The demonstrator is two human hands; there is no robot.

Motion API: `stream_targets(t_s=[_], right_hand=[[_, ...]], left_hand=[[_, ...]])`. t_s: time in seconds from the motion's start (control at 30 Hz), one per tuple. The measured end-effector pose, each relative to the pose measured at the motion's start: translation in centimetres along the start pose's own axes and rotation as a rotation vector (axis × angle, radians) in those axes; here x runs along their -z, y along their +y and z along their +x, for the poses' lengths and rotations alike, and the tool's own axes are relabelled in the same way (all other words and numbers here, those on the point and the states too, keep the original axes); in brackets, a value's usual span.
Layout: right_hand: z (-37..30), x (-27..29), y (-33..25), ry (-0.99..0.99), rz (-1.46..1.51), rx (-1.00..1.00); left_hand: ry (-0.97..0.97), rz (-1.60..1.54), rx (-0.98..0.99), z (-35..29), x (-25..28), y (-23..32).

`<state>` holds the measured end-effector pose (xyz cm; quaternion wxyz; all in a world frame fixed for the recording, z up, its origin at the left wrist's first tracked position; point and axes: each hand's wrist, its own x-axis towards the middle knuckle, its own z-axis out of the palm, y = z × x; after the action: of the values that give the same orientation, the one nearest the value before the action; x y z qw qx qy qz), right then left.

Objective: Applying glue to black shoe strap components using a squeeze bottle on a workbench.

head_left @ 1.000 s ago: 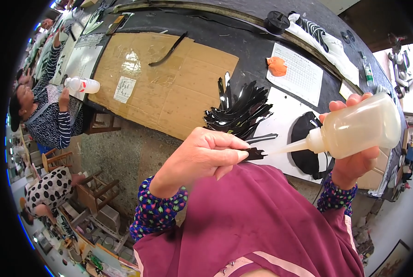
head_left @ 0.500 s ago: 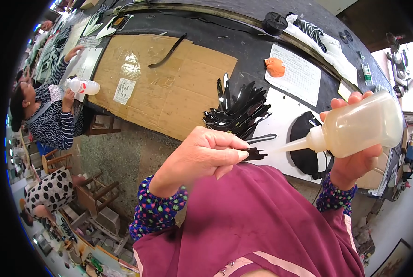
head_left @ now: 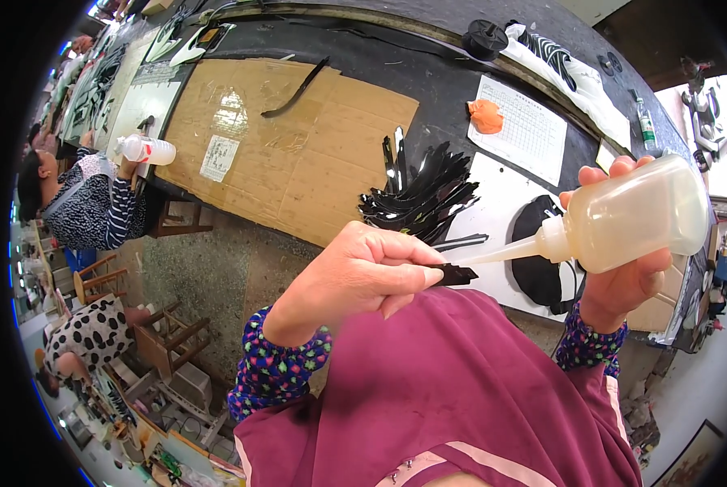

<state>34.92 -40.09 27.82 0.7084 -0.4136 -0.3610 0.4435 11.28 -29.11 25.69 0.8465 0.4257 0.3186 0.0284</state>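
Observation:
Between thumb and fingers, my left hand (head_left: 379, 272) pinches a small bundle of shiny black strips (head_left: 459, 275), their ends pointing right. My right hand (head_left: 623, 280) is wrapped round a translucent squeeze bottle (head_left: 635, 215) with pale liquid in it, tipped on its side. Its long tapered nozzle (head_left: 501, 253) points left, the tip close above the strips; whether it touches them I cannot tell. Just beyond my hands lies a fanned pile of glossy black strips (head_left: 428, 191) at the cardboard's edge. A round black fabric item (head_left: 535, 256) rests on a white board behind the nozzle.
A cardboard sheet (head_left: 298, 154) covers much of the dark table, with one black strip (head_left: 298, 88) on it. Beyond lie a printed sheet (head_left: 534, 134), an orange lump (head_left: 485, 116) and a black spool (head_left: 484, 39). At left a co-worker (head_left: 87, 203) holds a similar bottle (head_left: 148, 150).
The nozzle tip has shifted slightly left over the strips, and the strips' ends have turned a little in my left hand. The co-worker's far arm has drawn back from the table.

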Motion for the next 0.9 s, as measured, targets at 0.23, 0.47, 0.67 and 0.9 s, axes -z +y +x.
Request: stream_targets(t_s=[0.23,0.47,0.67,0.9], right_hand=[[0.15,-0.25,0.07,-0.012,-0.003,-0.010],[0.06,-0.23,0.09,-0.021,0.001,-0.010],[-0.07,-0.25,0.08,-0.024,0.013,0.001],[-0.27,-0.31,0.06,-0.043,0.026,0.004]], left_hand=[[0.013,0.005,0.006,-0.15,-0.05,0.07],[0.030,-0.002,0.009,-0.28,0.03,0.17],[0.005,-0.002,0.026,-0.47,0.35,0.18],[0.036,-0.015,-0.021,-0.58,0.35,-0.27]])
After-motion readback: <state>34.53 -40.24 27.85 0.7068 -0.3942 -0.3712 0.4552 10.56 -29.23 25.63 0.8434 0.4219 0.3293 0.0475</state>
